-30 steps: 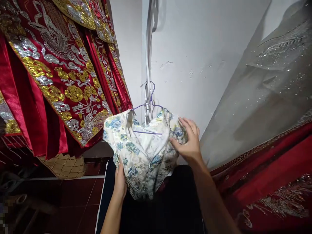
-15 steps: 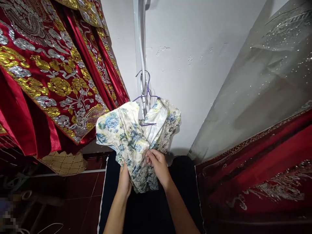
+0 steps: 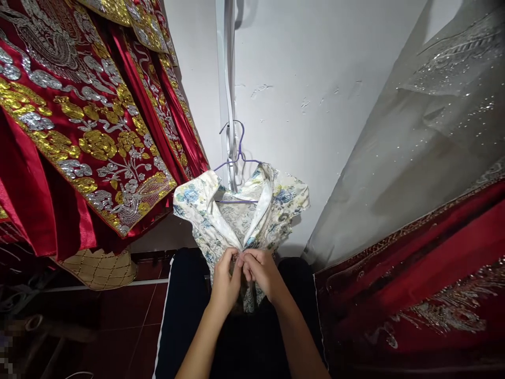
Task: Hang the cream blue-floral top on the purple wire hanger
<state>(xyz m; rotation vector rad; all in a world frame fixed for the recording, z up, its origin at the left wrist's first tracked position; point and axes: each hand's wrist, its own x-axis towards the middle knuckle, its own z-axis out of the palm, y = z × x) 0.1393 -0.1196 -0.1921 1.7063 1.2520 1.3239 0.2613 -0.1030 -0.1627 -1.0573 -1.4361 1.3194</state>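
A small short-sleeved floral blouse [image 3: 197, 210], cream with blue and yellow flowers, is on a thin purple hanger [image 3: 241, 142] in front of me. Its neckline forms an open V with a pale inner edge. At the bottom of that V, my left hand [image 3: 228, 273] pinches the left front edge. Right beside it, my right hand [image 3: 260, 268] pinches the other edge, fingertips meeting the left ones. Whatever fastening lies between the fingertips is hidden. Below the hands the lower part of the blouse hangs over my dark trousers [image 3: 185, 300].
At left hang red garments [image 3: 98, 142] with gold and silver embroidery. A sheer, sparkling white fabric [image 3: 394, 158] and a red beaded one [image 3: 434, 273] fill the right side. A pale vertical pole [image 3: 225, 68] stands against the white wall [image 3: 307, 68]. The floor [image 3: 126, 310] is dark red tile.
My left hand has left the blouse's lower left side and come up to the front edges beside my right hand. The blouse has swung right and its neckline now spreads wider.
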